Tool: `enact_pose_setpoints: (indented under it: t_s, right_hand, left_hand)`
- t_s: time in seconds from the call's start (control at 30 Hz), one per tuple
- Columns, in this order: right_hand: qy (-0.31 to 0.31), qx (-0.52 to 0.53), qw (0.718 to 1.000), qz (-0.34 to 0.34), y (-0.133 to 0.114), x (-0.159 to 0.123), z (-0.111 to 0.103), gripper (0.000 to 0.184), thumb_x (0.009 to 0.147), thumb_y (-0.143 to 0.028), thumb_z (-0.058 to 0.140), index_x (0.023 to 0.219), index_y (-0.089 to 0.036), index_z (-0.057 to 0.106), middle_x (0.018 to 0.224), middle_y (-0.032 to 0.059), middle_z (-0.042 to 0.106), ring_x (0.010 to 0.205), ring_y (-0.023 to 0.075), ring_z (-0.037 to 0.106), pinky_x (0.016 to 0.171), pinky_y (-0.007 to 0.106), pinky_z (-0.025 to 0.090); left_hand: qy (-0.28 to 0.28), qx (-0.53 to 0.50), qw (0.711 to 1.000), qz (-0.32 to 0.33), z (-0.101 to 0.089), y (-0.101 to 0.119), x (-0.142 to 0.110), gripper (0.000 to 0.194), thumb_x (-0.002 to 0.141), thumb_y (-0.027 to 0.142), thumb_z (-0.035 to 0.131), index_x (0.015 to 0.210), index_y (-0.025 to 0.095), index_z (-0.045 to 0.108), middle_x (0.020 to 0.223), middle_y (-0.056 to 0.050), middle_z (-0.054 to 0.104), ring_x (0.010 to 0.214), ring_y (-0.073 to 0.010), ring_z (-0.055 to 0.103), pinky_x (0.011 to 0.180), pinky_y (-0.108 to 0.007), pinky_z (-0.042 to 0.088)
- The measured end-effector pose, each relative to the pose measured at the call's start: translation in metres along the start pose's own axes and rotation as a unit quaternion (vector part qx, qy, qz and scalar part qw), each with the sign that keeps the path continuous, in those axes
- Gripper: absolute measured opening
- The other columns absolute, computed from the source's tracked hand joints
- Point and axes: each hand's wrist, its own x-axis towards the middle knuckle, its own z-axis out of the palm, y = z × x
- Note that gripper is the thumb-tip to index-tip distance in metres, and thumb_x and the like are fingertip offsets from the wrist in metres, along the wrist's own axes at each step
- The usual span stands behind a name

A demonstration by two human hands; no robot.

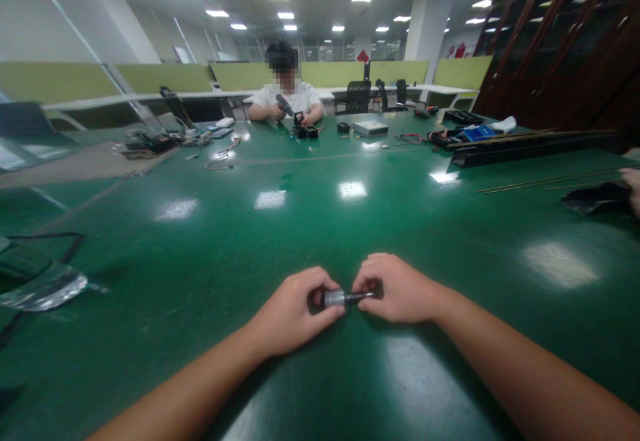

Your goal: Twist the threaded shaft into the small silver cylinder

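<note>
The grey cylinder lies at three o'clock of the left hand, whose fingers and thumb grip it. Its narrow dark shaft runs on toward three, pinched by the right hand. The long axis spans nine to three, over the table, both hands touching it. Well apart lie clear plastic at nine and thin rods toward two.

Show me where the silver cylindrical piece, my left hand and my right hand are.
Silver cylindrical piece (334,297): head view, its shiny side.
Left hand (299,306): head view, back of hand.
Right hand (400,290): head view, back of hand.
</note>
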Motion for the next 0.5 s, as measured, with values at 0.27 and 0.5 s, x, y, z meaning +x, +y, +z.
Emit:
enact_pose_setpoints:
  t_s: [0.27,0.5]
  right_hand:
    - [-0.008,-0.008,1.0,-0.002,0.003,-0.0014,-0.0035,0.012,0.07,-0.013,0.07,0.081,-0.018,0.07,0.074,-0.0011,0.066,0.072,0.0138,0.058,0.075,0.027,0.042]
    - [-0.01,-0.007,1.0,0.001,0.0046,-0.0032,-0.0074,0.013,0.069,-0.011,0.068,0.08,-0.018,0.07,0.073,-0.0008,0.066,0.071,0.0136,0.058,0.072,0.026,0.042]
  left_hand:
    - [0.002,-0.003,1.0,-0.006,0.0002,0.0018,-0.0009,0.014,0.082,0.028,0.067,0.09,0.017,0.065,0.077,0.0,0.059,0.069,-0.0145,0.056,0.064,-0.024,0.041]
    - [-0.001,-0.003,1.0,-0.008,0.0001,0.0021,-0.0004,0.014,0.082,0.029,0.067,0.09,0.017,0.065,0.077,0.0,0.059,0.069,-0.0146,0.056,0.064,-0.024,0.041]
